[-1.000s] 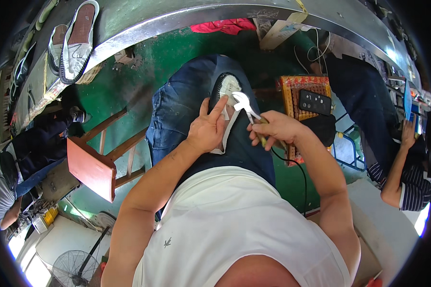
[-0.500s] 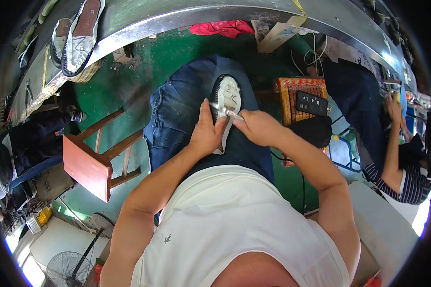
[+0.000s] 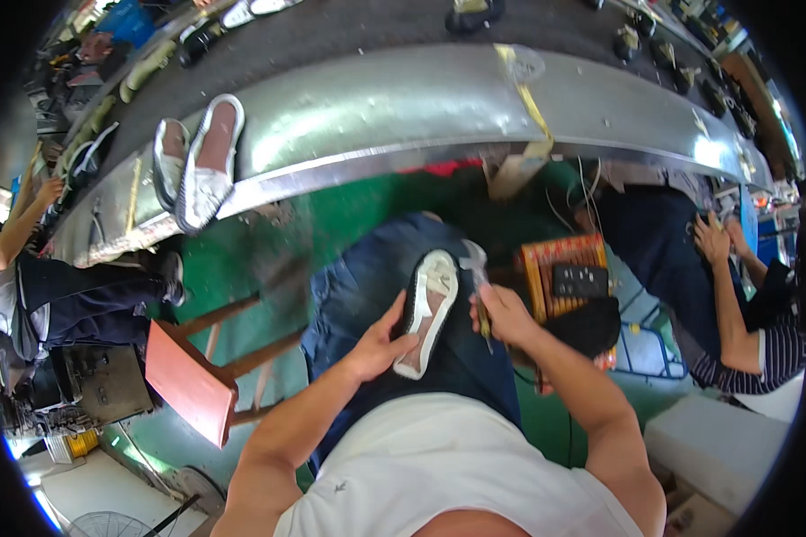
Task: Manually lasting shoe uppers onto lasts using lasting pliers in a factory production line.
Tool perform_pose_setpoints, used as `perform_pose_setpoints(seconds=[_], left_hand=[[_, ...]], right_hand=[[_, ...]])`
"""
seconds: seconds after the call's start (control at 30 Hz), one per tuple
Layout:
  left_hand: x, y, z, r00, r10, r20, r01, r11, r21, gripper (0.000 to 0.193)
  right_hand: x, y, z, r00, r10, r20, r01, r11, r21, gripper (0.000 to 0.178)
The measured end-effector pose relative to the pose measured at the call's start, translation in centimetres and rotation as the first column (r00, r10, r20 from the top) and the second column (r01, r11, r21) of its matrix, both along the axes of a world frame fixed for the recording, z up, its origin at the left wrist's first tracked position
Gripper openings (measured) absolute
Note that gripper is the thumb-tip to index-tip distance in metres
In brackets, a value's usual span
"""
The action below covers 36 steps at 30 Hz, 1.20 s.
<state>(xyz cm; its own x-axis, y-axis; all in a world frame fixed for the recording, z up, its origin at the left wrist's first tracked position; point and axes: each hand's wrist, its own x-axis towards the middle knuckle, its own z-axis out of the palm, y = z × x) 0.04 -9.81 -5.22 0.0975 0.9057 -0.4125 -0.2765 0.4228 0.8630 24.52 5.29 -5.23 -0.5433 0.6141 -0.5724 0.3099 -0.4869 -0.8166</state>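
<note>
My left hand (image 3: 382, 344) grips a shoe upper (image 3: 412, 360) from its left side, with the thumb over its edge. The piece has a dark outer side, a white turned-in margin and a reddish-brown middle, and it lies over my jeans, its underside facing up. Just right of it, my right hand (image 3: 503, 315) is closed round a hand tool with a silvery, hooked metal head (image 3: 475, 257). Part of its yellowish handle shows below my fingers. The tool is apart from the shoe upper.
Two similar shoe uppers (image 3: 209, 166) rest on the metal-edged workbench (image 3: 349, 116) ahead. A reddish stool (image 3: 186, 380) stands left, and a woven-topped seat (image 3: 535, 268) with a black device (image 3: 580, 281) right. Co-workers sit on both sides. More shoes lie along the bench.
My view has tipped up, showing more of the bench. My right hand has drawn the tool off the shoe upper to the right. My left hand keeps hold lower on the shoe upper.
</note>
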Motion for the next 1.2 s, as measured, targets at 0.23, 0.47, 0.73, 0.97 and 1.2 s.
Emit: perform_pose_setpoints(seconds=[0.23, 0.47, 0.73, 0.97, 1.2], left_hand=[[-8.3, 8.5, 16.8, 0.957, 0.093, 0.274, -0.162, 0.957, 0.242, 0.096], [-18.4, 37.1, 23.0, 0.943, 0.279, -0.179, -0.224, 0.935, 0.275, 0.085], [-24.3, 51.3, 13.8, -0.668, 0.178, -0.723, 0.416, 0.895, -0.163, 0.049], [-33.6, 38.2, 20.4, -0.390, 0.169, -0.905, 0.185, 0.977, 0.103, 0.044], [-35.8, 22.8, 20.0, 0.113, -0.081, -0.990, -0.280, 0.954, -0.110, 0.083]], right_hand=[[0.5, -0.2, -2.6, 0.995, 0.077, -0.062, -0.077, 0.997, 0.009, 0.046], [-1.5, 3.8, -2.8, 0.989, 0.127, -0.077, -0.139, 0.972, -0.189, 0.046], [-3.5, 7.0, -0.6, 0.981, 0.188, -0.057, -0.196, 0.922, -0.333, 0.050], [-3.2, 6.7, -1.0, 0.984, 0.168, -0.054, -0.177, 0.925, -0.336, 0.052], [-3.4, 3.5, 0.0, 0.983, 0.184, 0.004, -0.177, 0.948, -0.263, 0.040]])
